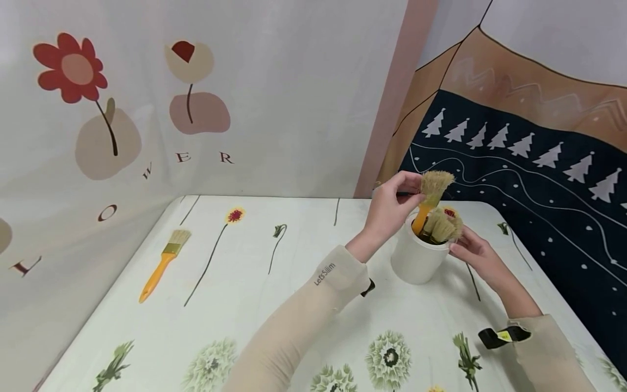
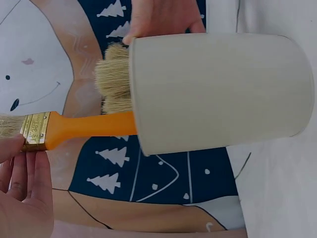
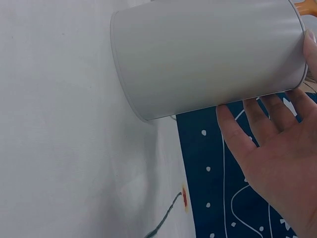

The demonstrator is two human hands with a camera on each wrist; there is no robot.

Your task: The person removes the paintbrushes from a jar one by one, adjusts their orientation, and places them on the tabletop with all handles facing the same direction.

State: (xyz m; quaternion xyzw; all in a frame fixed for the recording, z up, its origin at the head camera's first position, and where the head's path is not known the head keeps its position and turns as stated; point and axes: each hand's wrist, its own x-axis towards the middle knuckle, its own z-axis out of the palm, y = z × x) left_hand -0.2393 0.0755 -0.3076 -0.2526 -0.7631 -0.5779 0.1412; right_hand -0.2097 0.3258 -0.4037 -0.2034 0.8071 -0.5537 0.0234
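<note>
My left hand (image 1: 387,209) pinches a paintbrush (image 2: 89,125) at its metal band, between thumb and fingertips. This brush has an orange handle and pale bristles pointing up; the handle's lower end is inside a white cylindrical container (image 1: 415,262). Other bristle heads (image 1: 443,226) stick out over the container's rim, their handles hidden inside. My right hand (image 1: 482,258) holds the container at its right side near the top, with the thumb by the rim and the fingers against the wall, as the right wrist view shows.
Another orange-handled paintbrush (image 1: 159,269) lies on the left part of the table, bristles pointing away. The white tablecloth (image 1: 274,305) is printed with flowers. Behind the table hangs a pale printed curtain (image 1: 294,109), with a dark tree-patterned cloth (image 1: 529,207) at the right.
</note>
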